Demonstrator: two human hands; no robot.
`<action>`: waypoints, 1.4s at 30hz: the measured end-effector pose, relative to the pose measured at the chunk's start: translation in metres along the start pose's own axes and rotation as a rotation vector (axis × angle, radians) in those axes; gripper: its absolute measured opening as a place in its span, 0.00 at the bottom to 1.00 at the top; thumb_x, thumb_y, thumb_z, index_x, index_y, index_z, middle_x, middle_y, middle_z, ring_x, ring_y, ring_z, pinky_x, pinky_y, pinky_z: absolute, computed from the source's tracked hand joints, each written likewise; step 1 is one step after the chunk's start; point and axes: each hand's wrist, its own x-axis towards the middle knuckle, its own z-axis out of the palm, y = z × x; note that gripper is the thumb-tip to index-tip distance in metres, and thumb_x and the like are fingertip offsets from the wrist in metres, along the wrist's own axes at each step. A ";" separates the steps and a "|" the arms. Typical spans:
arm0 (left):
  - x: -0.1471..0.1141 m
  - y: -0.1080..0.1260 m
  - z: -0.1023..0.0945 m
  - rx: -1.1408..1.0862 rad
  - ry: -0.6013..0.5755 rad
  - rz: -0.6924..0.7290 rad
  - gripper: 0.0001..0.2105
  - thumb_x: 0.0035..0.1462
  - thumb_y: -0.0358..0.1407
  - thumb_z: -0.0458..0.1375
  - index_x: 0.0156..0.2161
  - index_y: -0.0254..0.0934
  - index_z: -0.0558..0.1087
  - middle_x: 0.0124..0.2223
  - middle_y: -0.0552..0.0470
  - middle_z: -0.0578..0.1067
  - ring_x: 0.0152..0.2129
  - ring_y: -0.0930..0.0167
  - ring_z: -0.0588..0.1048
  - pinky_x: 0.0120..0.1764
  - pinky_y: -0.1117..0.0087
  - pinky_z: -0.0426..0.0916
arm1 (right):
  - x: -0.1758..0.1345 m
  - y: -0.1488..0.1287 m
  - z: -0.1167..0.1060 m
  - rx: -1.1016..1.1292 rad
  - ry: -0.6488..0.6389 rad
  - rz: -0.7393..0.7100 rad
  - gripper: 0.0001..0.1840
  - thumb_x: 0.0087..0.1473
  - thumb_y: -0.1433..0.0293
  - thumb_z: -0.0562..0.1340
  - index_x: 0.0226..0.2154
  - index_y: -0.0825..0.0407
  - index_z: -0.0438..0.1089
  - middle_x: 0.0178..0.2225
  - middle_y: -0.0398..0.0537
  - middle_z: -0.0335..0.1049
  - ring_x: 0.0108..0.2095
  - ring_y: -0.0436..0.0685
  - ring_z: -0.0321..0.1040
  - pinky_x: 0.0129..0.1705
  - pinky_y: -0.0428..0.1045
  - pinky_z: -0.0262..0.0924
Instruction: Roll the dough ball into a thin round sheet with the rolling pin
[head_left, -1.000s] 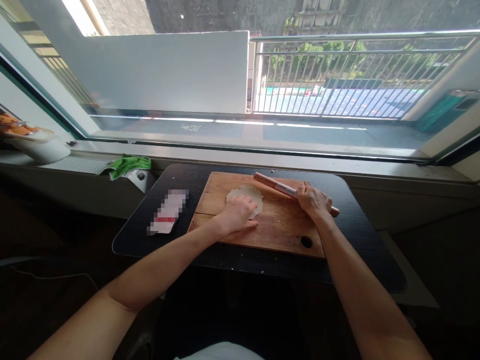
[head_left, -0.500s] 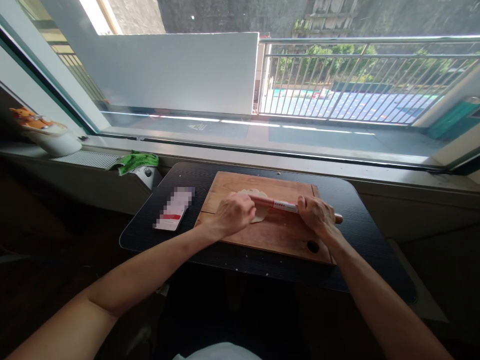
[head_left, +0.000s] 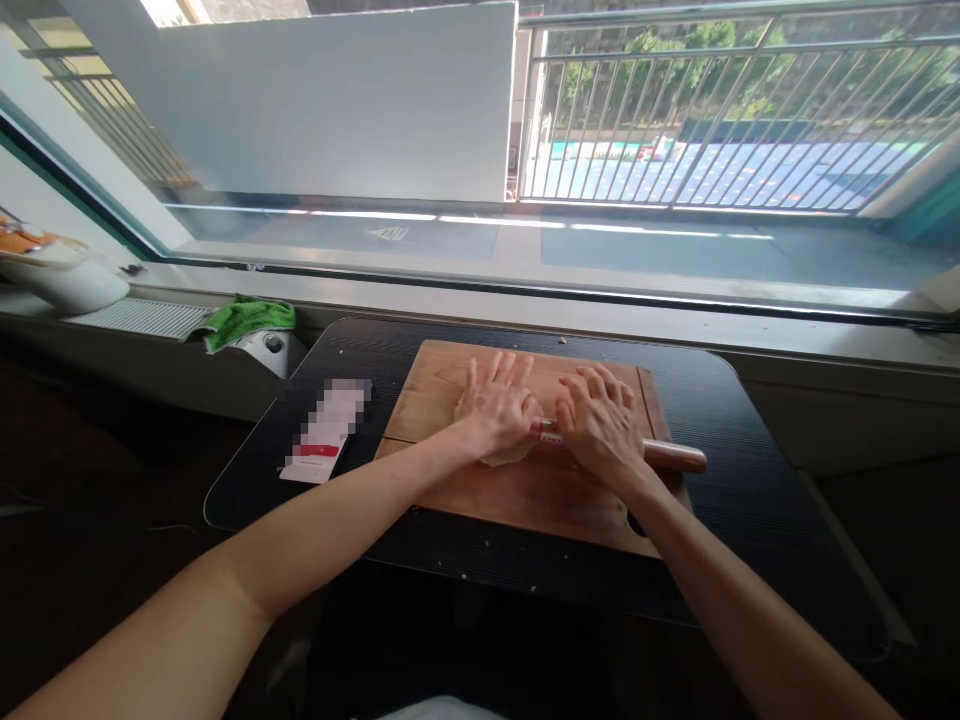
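Pale dough (head_left: 504, 459) shows beneath left grip (head_left: 496, 410), spread unclasped, like right grip (head_left: 598, 420), across the brown pin (head_left: 676, 457).

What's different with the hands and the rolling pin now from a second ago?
The pin moved closer, its left part now over the dough. The left hand went from the dough onto the pin; the right hand loosened its grip, and both now lie open on it. The green cloth stayed put.

Rolling pin (head_left: 675, 456) blocks, with board (head_left: 517, 505) passable in front.
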 end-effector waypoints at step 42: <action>0.019 0.007 -0.009 -0.060 -0.081 0.031 0.28 0.69 0.42 0.42 0.71 0.40 0.54 0.72 0.45 0.57 0.70 0.57 0.50 0.68 0.41 0.43 | 0.021 0.000 -0.005 0.063 -0.135 0.141 0.31 0.63 0.61 0.48 0.64 0.53 0.61 0.68 0.59 0.55 0.70 0.69 0.42 0.68 0.68 0.40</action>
